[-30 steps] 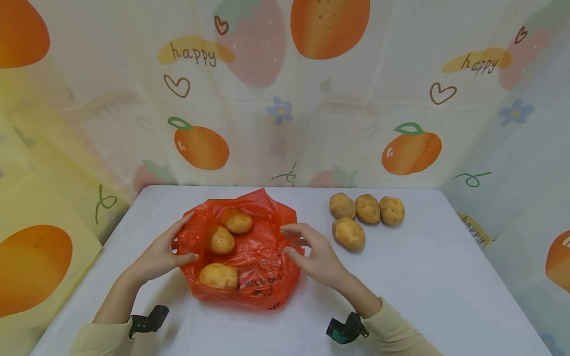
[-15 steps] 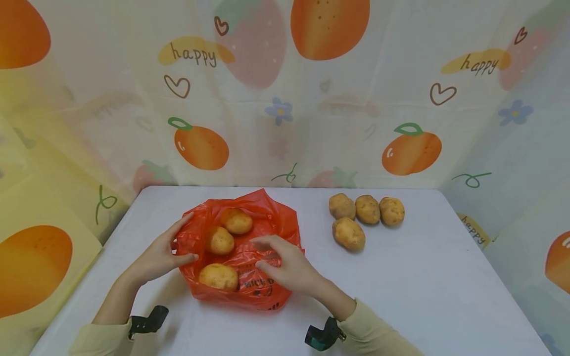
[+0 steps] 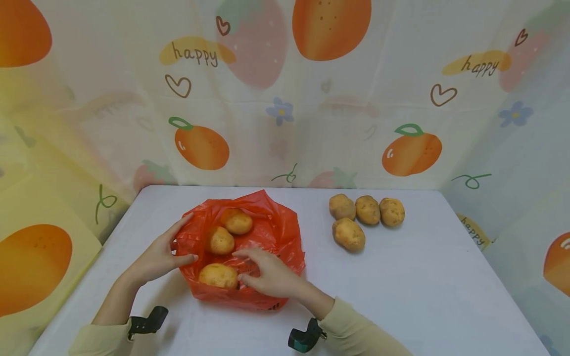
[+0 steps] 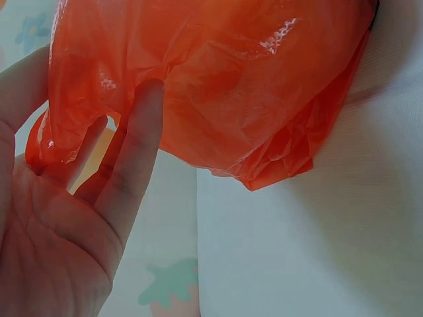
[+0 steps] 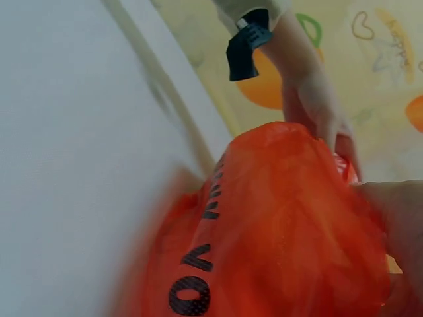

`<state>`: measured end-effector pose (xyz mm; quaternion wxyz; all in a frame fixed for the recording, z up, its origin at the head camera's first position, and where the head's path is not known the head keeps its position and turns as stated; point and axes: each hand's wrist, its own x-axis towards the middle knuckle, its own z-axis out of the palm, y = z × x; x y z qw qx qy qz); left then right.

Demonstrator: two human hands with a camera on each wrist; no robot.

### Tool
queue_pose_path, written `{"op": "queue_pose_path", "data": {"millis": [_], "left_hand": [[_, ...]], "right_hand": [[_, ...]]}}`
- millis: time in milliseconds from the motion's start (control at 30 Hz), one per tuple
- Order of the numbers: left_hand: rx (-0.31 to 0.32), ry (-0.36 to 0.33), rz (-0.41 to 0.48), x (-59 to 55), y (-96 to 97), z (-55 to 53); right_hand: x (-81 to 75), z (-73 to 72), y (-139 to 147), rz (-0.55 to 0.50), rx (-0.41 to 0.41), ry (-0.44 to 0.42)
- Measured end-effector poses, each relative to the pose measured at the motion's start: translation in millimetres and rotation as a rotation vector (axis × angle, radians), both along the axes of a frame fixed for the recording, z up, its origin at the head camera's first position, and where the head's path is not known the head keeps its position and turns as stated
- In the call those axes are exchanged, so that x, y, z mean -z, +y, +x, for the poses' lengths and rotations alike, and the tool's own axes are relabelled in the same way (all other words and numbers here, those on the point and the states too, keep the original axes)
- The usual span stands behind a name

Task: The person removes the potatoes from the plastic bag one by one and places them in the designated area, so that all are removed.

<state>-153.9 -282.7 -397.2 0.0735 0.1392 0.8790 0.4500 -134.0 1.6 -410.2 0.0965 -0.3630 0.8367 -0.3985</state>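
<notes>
In the head view, a red plastic bag point(image 3: 285, 237) lies with its mouth spread wide on the left part of a white table point(image 3: 423, 287). Three potatoes sit in it along its left side: a front potato point(image 3: 219, 276), a middle potato point(image 3: 221, 241) and a rear potato point(image 3: 238, 222), the last two close together. The left hand point(image 3: 156, 257) grips the bag's left edge, its thumb over the rim and its fingers round the outside. The right hand point(image 3: 272, 274) is over the bag's mouth, holding nothing, thumb and fingers parted — the thumb tip just beside the right end of the front potato; whether they touch I cannot tell. Towards the back right of the table, well apart from the bag, stand a row of three potatoes point(image 3: 367, 209) and a fourth potato point(image 3: 349, 235) just in front of the left one. Behind hangs a fruit-printed cloth point(image 3: 338, 113). The left wrist view shows the bag's thin film caught among the spread fingers of the left hand, one finger lying along the outside. In the right wrist view the bag's outer wall fills the lower middle, with black letters point(image 5: 190, 296) on it — the left hand beyond, part of the right hand at the right edge.
</notes>
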Motion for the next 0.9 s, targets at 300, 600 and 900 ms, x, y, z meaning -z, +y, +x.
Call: {"op": "queue_pose_path", "data": {"millis": [300,600,900], "left_hand": [[-0.007,0.005,-0.018,0.5,-0.4,1.5],[-0.013,0.003,-0.039,1.7,0.0,2.8],[-0.015,0.0,-0.043,2.2,-0.9,3.4]], "right_hand": [[15.5,-3.3,-13.7,0.075,-0.003,0.027],[21.2,-3.7,-23.7,0.122,-0.016,0.026],[32.2,-2.2,-28.0,0.134,-0.021,0.027]]}}
